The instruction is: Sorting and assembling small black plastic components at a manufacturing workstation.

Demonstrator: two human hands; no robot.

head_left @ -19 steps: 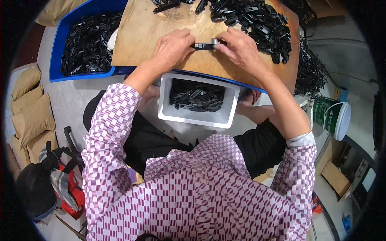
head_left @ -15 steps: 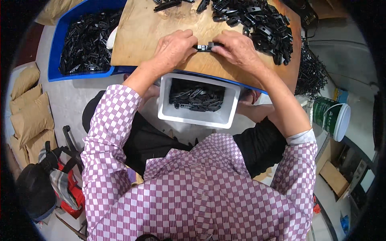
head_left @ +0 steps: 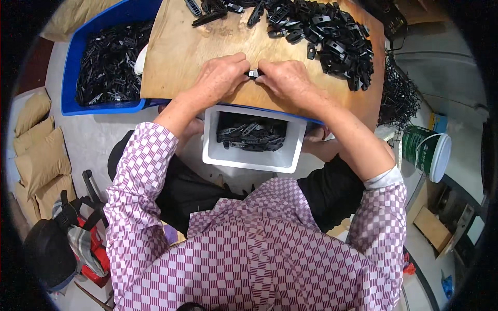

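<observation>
Black plastic part sits, in the head view, between the two hands over a wooden board. Beyond and right of the hands spreads a heap of black plastic pieces; left of them stands a blue bin of similar pieces, and on their near side, a white tub holds more. Fingers cover the part's ends, leaving a light, shiny middle visible. Left hand and right hand nearly meet, each with fingertips pinched on one end.
</observation>
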